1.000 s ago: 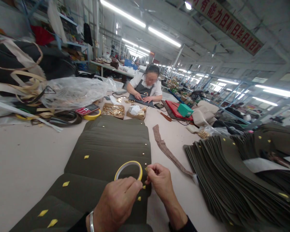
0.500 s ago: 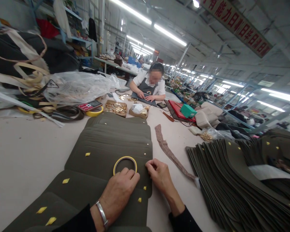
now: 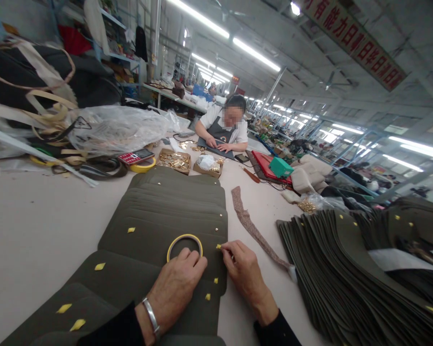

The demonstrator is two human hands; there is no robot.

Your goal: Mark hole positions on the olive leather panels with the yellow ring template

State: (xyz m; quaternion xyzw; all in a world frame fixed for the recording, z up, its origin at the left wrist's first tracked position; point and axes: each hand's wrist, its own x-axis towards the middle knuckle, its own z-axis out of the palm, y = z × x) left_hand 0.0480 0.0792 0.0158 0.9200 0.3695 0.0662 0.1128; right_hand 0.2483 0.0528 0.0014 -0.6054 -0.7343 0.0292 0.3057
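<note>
A fanned stack of dark olive leather pieces lies before me, several carrying small yellow tape tabs. A yellow tape roll lies flat on the near piece. My left hand rests on that piece with its fingertips touching the roll's near edge. Right of the roll, my right hand pinches a small yellow tab against the leather with thumb and forefinger.
A second pile of olive pieces spreads at the right. A patterned strip lies between the piles. Farther off are boxes of gold hardware, a red calculator, plastic bags and a co-worker at the table's far end.
The tape roll, held up a second ago, now lies flat on the leather under my left fingertips. My right hand has gone down to the piece with a tab.
</note>
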